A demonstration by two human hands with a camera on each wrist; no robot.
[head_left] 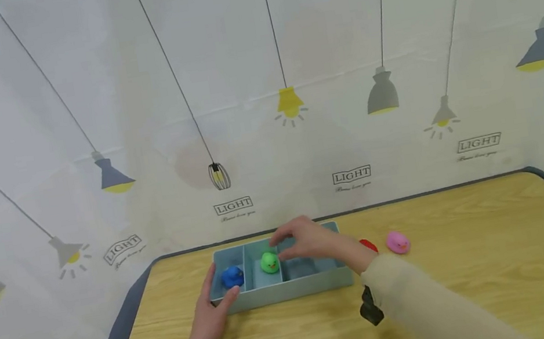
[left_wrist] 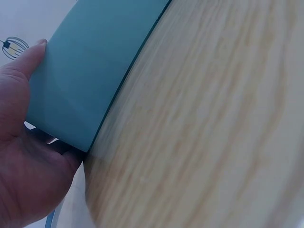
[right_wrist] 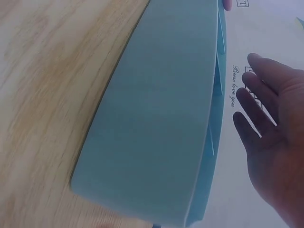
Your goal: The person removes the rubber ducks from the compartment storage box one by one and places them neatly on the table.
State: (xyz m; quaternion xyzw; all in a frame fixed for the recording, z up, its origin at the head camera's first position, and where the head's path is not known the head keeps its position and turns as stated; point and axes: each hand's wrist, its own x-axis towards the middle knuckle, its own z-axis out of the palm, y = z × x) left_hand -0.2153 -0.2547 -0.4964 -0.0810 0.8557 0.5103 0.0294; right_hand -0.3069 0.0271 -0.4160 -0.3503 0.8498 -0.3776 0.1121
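My left hand (head_left: pixel 208 314) grips the tray (head_left: pixel 290 291) at nine o'clock; right hand (head_left: pixel 308 239) wide, green duck (head_left: pixel 269 262) at its eight.

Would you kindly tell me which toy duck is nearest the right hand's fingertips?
The green duck, inside the tray. It sits just by the right hand; the blue duck, also inside, and the pink duck, on the table, are farther off.

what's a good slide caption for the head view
Left hand holding a divided tray, blue duck and green duck in separate compartments, right hand open above it.
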